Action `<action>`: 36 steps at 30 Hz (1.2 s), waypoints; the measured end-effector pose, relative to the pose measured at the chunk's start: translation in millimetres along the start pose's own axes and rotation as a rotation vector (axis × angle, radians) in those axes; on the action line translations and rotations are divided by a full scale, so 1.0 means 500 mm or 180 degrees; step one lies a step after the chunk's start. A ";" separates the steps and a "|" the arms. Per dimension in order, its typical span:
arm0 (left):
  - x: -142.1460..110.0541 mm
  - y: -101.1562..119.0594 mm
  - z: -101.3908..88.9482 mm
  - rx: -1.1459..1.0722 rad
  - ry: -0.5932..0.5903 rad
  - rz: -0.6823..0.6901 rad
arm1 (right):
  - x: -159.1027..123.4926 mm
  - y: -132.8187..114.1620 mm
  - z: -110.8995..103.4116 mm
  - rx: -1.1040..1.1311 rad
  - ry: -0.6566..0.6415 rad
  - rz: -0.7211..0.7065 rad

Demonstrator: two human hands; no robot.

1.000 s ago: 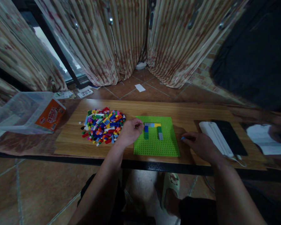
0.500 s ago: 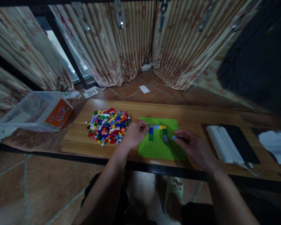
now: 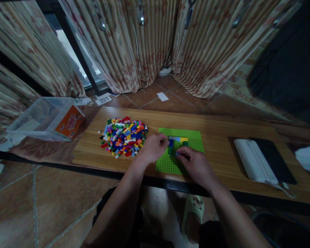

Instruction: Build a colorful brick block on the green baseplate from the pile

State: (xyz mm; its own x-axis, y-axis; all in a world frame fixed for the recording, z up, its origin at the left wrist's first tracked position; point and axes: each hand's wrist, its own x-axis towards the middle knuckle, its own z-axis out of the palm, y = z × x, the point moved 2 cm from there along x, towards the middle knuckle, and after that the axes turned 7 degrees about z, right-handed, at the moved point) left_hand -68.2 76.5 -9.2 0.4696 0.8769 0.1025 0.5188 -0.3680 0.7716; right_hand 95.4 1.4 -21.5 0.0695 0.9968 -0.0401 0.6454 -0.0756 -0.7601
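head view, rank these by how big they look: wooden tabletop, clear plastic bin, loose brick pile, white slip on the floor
1. Wooden tabletop
2. Clear plastic bin
3. Loose brick pile
4. White slip, by far the smallest

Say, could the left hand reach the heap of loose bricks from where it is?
Probably yes: the left hand is right beside the heap of loose bricks, with nothing visible between them. Its fingertips may already be pinching something small, which could hinder picking.
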 end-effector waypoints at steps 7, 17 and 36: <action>-0.004 0.002 0.000 0.0053 -0.0034 -0.0097 | 0.016 0.005 0.014 -0.0309 0.0247 -0.0169; -0.007 0.006 0.007 0.0224 -0.0202 -0.0191 | 0.015 0.010 0.015 -0.0404 0.0200 -0.0396; -0.015 0.016 0.035 0.0487 -0.0387 -0.0432 | 0.011 0.011 0.036 -0.0753 0.0375 -0.0240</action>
State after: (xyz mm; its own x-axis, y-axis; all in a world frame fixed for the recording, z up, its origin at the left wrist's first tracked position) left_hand -54.9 61.6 -14.9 0.4659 0.8813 -0.0792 0.6810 -0.3000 0.6680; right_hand 85.6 7.2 -37.7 0.0935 0.9909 0.0971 0.8109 -0.0192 -0.5848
